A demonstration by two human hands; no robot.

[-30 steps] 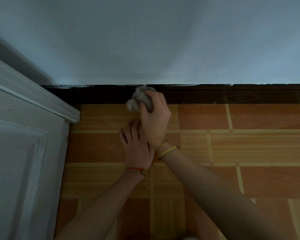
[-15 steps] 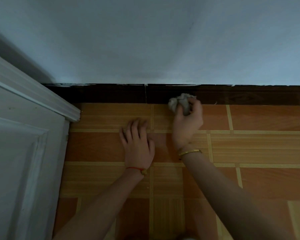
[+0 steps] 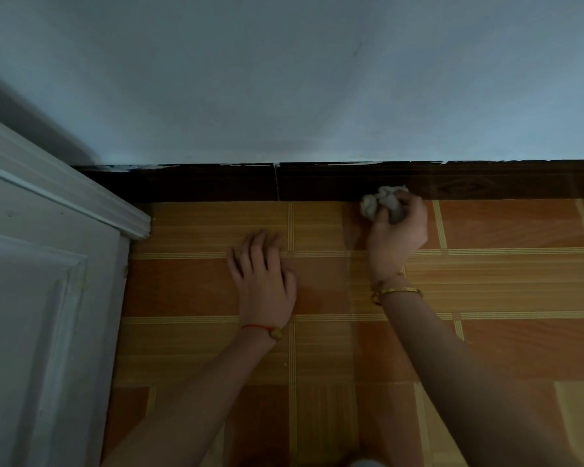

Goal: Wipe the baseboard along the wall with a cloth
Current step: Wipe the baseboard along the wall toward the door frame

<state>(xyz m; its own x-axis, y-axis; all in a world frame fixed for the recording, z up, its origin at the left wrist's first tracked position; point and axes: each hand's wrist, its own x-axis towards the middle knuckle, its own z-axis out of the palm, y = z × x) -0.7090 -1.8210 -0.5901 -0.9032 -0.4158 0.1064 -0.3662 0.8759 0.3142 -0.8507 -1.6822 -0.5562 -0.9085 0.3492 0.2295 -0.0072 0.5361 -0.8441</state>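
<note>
Baseboard point(image 3: 334, 182): a dark brown strip running along the foot of the pale blue-grey wall point(image 3: 284, 79), meeting the tiled floor point(image 3: 503, 281) below it; a vertical seam divides it near mid-frame, and flecks of pale paint mark its top edge. At far left, a white panelled door point(image 3: 31, 298) with its moulded frame point(image 3: 81, 197) covers the strip's left end. Next, my left hand point(image 3: 265, 281) lies palm down on the orange-brown tiles, fingers straight and slightly spread, gripping nothing; a red cord bracelet point(image 3: 262, 328) with one bead circles that wrist. Further right, my right hand point(image 3: 397, 230) is clenched around a crumpled grey-white cloth point(image 3: 381, 203), which bulges out past the fingers (towards the left and top) and presses against the lower part of the baseboard, just right of the seam, where strip meets floor. A gold bangle point(image 3: 398, 292) sits on the right wrist. Both forearms enter from the bottom edge.
</note>
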